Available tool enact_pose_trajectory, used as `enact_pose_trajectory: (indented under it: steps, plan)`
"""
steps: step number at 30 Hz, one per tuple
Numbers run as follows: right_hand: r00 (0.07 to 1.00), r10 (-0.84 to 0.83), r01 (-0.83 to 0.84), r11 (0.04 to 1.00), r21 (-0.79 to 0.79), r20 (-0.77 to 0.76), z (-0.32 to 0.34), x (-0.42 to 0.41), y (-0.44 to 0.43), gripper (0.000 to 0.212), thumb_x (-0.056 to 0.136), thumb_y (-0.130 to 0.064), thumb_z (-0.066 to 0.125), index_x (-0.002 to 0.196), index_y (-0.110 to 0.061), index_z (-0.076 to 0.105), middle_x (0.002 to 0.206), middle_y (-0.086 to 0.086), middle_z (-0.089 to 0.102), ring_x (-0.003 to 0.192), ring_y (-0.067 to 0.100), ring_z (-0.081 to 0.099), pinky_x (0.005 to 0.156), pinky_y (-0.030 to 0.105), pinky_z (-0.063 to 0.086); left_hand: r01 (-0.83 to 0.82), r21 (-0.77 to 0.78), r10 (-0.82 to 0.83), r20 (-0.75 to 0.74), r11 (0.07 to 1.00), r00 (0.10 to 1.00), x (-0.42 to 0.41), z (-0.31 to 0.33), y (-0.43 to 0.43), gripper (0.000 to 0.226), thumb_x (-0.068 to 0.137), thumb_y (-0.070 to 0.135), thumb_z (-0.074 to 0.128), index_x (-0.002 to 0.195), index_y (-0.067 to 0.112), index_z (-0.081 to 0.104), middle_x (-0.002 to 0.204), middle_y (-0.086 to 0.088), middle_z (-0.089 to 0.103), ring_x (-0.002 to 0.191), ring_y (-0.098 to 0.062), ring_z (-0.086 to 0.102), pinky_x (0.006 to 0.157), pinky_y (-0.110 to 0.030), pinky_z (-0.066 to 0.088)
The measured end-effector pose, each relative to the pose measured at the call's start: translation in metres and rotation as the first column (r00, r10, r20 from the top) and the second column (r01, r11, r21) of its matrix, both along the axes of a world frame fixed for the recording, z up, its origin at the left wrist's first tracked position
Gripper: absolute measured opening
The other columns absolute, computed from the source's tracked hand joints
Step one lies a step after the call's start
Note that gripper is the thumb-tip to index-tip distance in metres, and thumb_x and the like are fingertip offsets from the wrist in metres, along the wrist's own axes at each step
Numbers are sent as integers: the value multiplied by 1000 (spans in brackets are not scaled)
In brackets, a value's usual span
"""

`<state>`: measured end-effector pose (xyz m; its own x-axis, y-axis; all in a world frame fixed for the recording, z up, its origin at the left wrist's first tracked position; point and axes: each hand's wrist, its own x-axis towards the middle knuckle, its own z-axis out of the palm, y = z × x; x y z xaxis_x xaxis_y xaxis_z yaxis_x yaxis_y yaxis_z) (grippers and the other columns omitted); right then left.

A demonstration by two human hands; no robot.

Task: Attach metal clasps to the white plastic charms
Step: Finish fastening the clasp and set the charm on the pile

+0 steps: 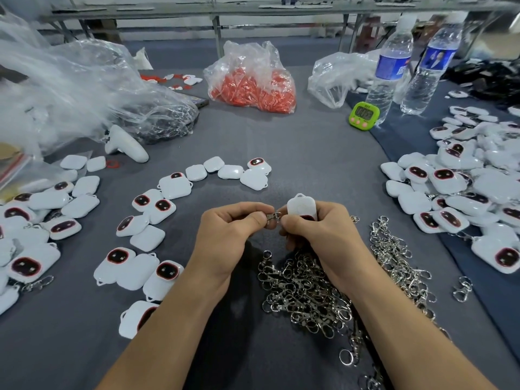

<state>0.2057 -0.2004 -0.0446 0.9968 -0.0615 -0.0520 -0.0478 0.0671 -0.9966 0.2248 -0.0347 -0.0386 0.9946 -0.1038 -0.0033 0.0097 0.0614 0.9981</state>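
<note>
I see both hands raised together over the grey felt-like table cover [309, 153], near its middle. My left hand [233, 229] has its fingers curled and pinches a small metal clasp [273, 217] between thumb and forefinger. My right hand [318, 235] grips a white plastic charm [301, 206] with its little loop pointing away from me; the thumb tip meets the clasp, so clasp and charm sit just beside each other between the two hands. I cannot tell whether the clasp has caught the charm.

Beneath the right wrist lies a tangled heap of clasps [309, 291] — shiny, silvery, with hooks and round rings interlocked. The right forearm covers part of it. To the left, loose charms [135, 266] lie scattered, glossy rounded squares, some showing a dark oval face ringed in red, others their plain white backs. A denser heap of charms [464, 192] lies on the right.

Farther back sits a crumpled clear bag of orange pieces [253, 85], a green timer [363, 115] and two clear water bottles [391, 68] with blue labels. At the far left a large wrinkled plastic bag [84, 80] spreads out — a smooth white controller [123, 144] lies at its edge.
</note>
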Motion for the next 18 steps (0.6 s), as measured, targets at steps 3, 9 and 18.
enact_pose_trajectory:
  steps: [3,9,18]
  plan:
    - [999,34,-35,999,-32,-14,0,1,0,14,88,1,71,82,-8,79,69,8,70,54,17,59,54,25,50,21,-18,-21,7,1000,1000,0,1,-1,25,87,-6,65,82,12,81,81,-11,78,77,-14,73,71,-16,52]
    - [1000,22,-22,1000,-14,-21,3,-1,1,20,89,4,67,75,-9,74,67,8,67,54,17,57,53,26,49,7,0,-7,25,1000,1000,0,0,-2,24,88,-5,66,82,13,81,80,-12,77,77,-15,73,73,-17,53]
    - [999,-51,52,998,22,-7,5,-1,2,22,88,4,67,74,-11,72,67,6,65,55,18,57,54,28,48,-43,253,10,130,967,992,-3,-5,-6,10,77,28,76,84,31,82,80,9,78,82,-11,75,80,-33,59]
